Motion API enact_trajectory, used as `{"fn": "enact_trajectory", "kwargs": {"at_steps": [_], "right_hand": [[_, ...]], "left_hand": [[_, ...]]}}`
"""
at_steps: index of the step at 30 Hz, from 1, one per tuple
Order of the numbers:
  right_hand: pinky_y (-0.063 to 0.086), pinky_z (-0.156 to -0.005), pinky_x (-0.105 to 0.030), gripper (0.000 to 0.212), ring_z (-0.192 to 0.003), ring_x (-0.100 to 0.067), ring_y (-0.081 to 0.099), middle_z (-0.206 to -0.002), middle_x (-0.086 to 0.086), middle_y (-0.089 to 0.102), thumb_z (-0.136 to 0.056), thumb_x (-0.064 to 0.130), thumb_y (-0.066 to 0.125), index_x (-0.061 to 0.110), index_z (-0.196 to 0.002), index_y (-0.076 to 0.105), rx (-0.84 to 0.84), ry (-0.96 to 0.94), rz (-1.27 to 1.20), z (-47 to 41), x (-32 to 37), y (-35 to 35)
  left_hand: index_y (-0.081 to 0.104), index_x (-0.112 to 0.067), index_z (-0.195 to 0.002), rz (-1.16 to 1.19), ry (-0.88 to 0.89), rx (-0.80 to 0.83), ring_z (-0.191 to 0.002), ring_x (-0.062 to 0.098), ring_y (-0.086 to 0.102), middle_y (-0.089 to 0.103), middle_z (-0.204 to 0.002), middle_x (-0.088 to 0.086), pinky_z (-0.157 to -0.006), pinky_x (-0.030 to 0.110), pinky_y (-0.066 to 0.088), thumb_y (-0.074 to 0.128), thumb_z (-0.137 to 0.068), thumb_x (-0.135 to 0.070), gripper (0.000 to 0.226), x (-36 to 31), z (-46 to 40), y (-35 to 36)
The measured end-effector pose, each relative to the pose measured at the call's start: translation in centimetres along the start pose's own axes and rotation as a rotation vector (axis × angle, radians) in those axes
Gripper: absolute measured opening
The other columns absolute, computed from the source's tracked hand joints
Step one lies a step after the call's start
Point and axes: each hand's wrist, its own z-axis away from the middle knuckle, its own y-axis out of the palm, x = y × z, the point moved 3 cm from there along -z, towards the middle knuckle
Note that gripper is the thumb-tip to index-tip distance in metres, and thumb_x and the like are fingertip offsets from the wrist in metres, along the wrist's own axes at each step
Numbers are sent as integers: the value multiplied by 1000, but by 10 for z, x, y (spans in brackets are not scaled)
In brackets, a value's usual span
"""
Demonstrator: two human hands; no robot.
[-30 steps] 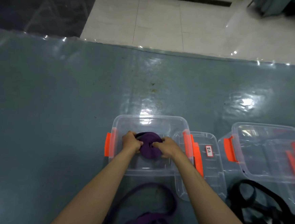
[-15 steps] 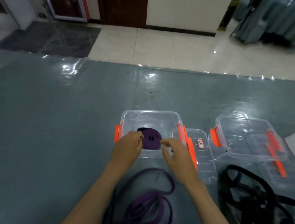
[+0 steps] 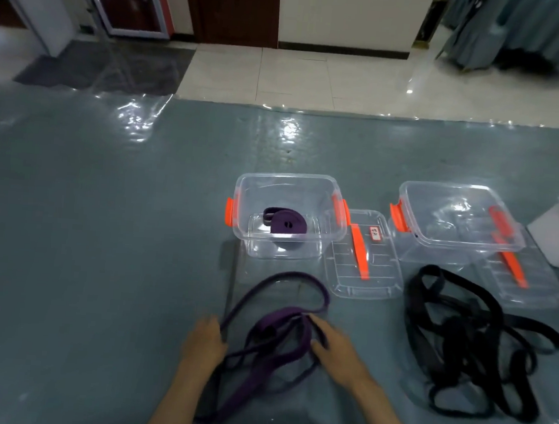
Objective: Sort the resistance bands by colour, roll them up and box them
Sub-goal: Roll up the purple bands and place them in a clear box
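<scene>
Hands: your left hand (image 3: pixel 206 341) and right hand (image 3: pixel 334 348) rest apart, fingers relaxed, flanking the loose purple bands (image 3: pixel 275 332) on the mat | Handling: soft, limp, light, likely grippy rubber, prone to tangling | Grip: pinch one flat end, then roll toward the box (image 3: pixel 288 212).

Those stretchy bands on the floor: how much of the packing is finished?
Barely begun. Done: one rolled purple band lies in the left clear box. In hand: the left hand and right hand are at the loose purple bands, though a firm grip is not clear. Left: those, the black bands, the empty right clear box and both lids.
</scene>
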Motion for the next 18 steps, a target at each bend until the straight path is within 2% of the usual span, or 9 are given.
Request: {"fn": "enact_trajectory", "kwargs": {"at_steps": [2, 4, 7, 9, 11, 13, 14, 16, 18], "right_hand": [[40, -114, -30, 66, -129, -19, 55, -137, -5, 57, -88, 51, 44, 54, -153, 33, -6, -4, -33, 9, 9, 0], [37, -117, -35, 61, -132, -25, 51, -139, -9, 54, -98, 36, 50, 42, -156, 36, -38, -5, 2, 16, 20, -2], [35, -119, -39, 58, -136, -27, 48, -146, -6, 51, -99, 27, 55, 29, -155, 42, -110, 7, 12, 16, 22, -1], [39, -117, -42, 60, -134, -24, 51, -144, 0, 56, -91, 32, 57, 30, -150, 48, -139, -15, -14, 14, 24, 2], [43, -112, -38, 52, -126, -21, 54, -133, 6, 59, -89, 22, 61, 28, -140, 57, -211, -46, -49, 14, 32, 1], [45, -106, -33, 40, -117, -18, 56, -122, 6, 61, -92, 7, 62, 21, -130, 64, -333, -69, -94, 16, 47, -8], [47, -104, -33, 34, -113, -15, 58, -119, 6, 63, -95, 8, 62, 20, -126, 66, -381, -91, -116, 17, 55, -12], [53, -99, -34, 21, -107, -12, 65, -111, 10, 69, -102, 19, 62, 20, -122, 69, -342, -90, -257, 18, 72, -19], [59, -86, -34, 19, -98, -17, 73, -99, 7, 78, -105, 28, 58, 19, -114, 72, -217, 7, -609, 15, 86, -23]], "left_hand": [[55, -12, -129, 24, -3, -58, -113, 27, 60, 60, -129, 11, -95, 34, 49, 60, -97, -16, 33, 7, 7, 4], [59, -9, -106, 109, -19, -107, -94, 26, 62, 66, -108, 9, -86, 38, 54, 53, -94, -3, 15, 9, 12, 2], [53, -7, -92, 255, -40, -155, -75, 21, 58, 63, -86, 5, -68, 38, 52, 54, -96, -5, 5, 4, 19, -11], [50, -9, -94, 355, -37, -188, -71, 20, 57, 63, -84, 5, -63, 36, 47, 60, -98, -12, 11, -6, 24, -23], [51, -16, -92, 513, -4, -210, -78, 25, 64, 66, -88, 2, -71, 38, 53, 71, -92, -13, 20, -21, 33, -39], [54, -23, -92, 667, 71, -246, -83, 15, 66, 68, -94, -3, -69, 25, 52, 80, -86, -11, 30, -38, 48, -56], [55, -25, -95, 704, 130, -263, -83, 6, 65, 69, -97, -6, -68, 17, 49, 83, -84, -9, 34, -48, 56, -63], [60, -24, -103, 749, 264, -243, -80, -2, 63, 71, -100, -9, -70, 13, 48, 87, -78, -3, 42, -64, 68, -70], [63, -24, -105, 728, 382, -134, -74, -4, 61, 73, -99, -7, -70, 15, 49, 89, -73, -3, 46, -77, 72, -67]]}}
